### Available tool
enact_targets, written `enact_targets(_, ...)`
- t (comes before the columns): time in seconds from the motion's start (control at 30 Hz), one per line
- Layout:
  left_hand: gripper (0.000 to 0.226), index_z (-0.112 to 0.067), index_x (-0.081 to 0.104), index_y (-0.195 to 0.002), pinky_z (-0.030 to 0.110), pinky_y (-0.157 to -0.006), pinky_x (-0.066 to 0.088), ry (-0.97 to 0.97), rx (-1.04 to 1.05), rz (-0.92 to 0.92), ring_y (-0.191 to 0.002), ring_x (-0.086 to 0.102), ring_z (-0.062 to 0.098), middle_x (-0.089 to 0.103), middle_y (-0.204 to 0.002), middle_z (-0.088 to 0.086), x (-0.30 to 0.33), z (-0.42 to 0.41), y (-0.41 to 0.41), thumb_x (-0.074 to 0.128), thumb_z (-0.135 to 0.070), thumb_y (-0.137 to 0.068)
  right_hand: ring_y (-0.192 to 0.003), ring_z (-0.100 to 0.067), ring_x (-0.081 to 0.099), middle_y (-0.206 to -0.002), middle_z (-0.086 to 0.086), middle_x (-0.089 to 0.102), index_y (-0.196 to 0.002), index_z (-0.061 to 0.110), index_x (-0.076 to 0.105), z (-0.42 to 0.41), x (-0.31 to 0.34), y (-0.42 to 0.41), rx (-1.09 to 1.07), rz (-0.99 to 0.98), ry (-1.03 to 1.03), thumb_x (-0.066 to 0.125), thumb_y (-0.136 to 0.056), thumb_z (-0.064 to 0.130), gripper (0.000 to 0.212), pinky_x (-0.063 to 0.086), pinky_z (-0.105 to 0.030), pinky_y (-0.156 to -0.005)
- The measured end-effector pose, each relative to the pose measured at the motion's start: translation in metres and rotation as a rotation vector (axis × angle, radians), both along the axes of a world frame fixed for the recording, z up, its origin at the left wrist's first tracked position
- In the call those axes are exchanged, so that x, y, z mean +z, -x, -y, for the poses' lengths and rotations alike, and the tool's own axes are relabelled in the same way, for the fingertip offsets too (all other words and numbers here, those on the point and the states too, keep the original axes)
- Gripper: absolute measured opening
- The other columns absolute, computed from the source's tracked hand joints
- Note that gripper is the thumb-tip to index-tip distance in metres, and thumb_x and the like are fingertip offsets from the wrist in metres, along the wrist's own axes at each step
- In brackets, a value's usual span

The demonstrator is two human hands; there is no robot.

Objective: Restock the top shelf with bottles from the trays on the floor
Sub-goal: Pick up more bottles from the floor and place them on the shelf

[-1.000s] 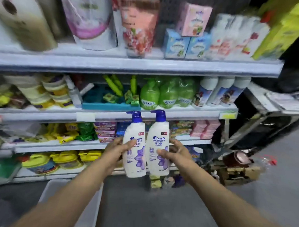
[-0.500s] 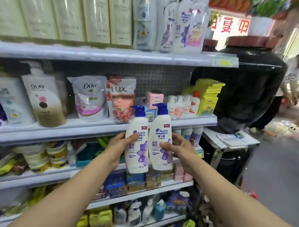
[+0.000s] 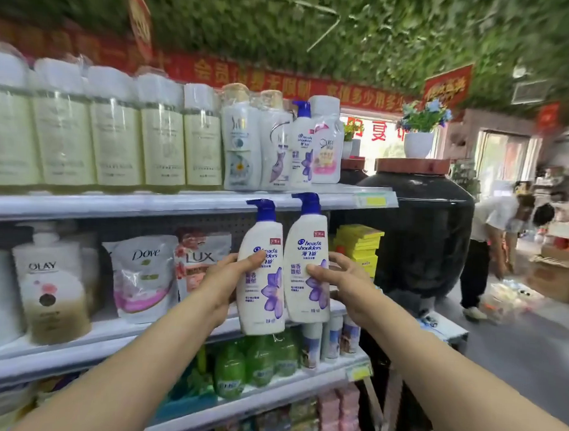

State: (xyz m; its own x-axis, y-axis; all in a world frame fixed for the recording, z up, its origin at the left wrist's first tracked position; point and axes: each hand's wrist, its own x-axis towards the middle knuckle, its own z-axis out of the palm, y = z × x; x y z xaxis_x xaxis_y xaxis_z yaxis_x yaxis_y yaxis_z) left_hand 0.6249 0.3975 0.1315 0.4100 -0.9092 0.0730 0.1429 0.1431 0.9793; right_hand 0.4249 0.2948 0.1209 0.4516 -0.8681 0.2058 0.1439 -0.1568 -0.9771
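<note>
Head view: the left hand (image 3: 228, 278) grips the left bottle (image 3: 262, 273), thumb curled across its front label and fingers wrapped behind it, and the right hand (image 3: 342, 278) grips the right bottle (image 3: 308, 265) the same way, thumb on the label and fingers spread round its right side. Both are white Head & Shoulders pump bottles with blue pump tops and a purple flower on the front, held upright and side by side, touching or nearly so. Their pump heads reach the front edge of the top shelf (image 3: 179, 204), while their bodies hang in front of the shelf below it.

On the top shelf, just above the two held bottles, stands a matching shelved bottle (image 3: 302, 144) with a blue pump among other white shampoo bottles, and to the left runs a row of pale yellow-green bottles (image 3: 117, 133). A yellow price tag (image 3: 375, 199) sits at the right end of the shelf edge.

The second shelf holds an Olay bottle (image 3: 51, 290), a Dove pouch (image 3: 142, 274) and a Lux pouch (image 3: 198, 260), with yellow boxes (image 3: 357, 241) to the right of the hands. Green bottles (image 3: 254, 357) stand on the shelf under that.

Further right stands a large black jar (image 3: 423, 228) with a white flower pot (image 3: 418, 144) on its lid, and far right a person in a white top (image 3: 494, 231) bends over goods on the floor
</note>
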Motion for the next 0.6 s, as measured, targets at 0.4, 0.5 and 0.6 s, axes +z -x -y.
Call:
enact_targets(0.4,0.046,-0.006,0.069,-0.117,0.023,-0.059,0.052,0.154,0.018,0.074,-0.072,0.070,0.020,0.078,-0.097,0.010,0.074,0.061,0.029,0.077,-0.033,-0.081,-0.062,-0.022,0.066,-0.084,-0.011,0.074,-0.121,0.008,0.065,0.082,0.117,0.010,0.065,0.105,0.119,0.080,-0.081,0.016,0.044,0.053,-0.027,-0.053)
enact_targets(0.5,0.038,-0.006,0.068,-0.112,0.018,-0.046,0.049,0.182,0.023,0.072,-0.062,0.070,0.014,0.078,-0.088,0.007,0.089,0.072,0.037,0.075,-0.029,-0.083,-0.085,-0.023,0.071,-0.099,-0.010,0.077,-0.120,0.013,0.067,0.109,0.147,0.006,0.063,0.119,0.176,0.082,-0.080,0.020,0.043,0.056,-0.035,-0.075)
enact_targets(0.6,0.022,-0.006,0.066,-0.106,0.016,-0.037,0.045,0.205,0.019,0.034,-0.049,0.067,0.010,0.075,-0.070,0.003,0.101,0.078,0.046,0.070,-0.019,-0.089,-0.097,-0.024,0.071,-0.105,-0.009,0.077,-0.119,0.015,0.067,0.131,0.171,0.000,0.081,0.132,0.199,0.081,-0.081,0.021,0.041,0.053,-0.040,-0.086)
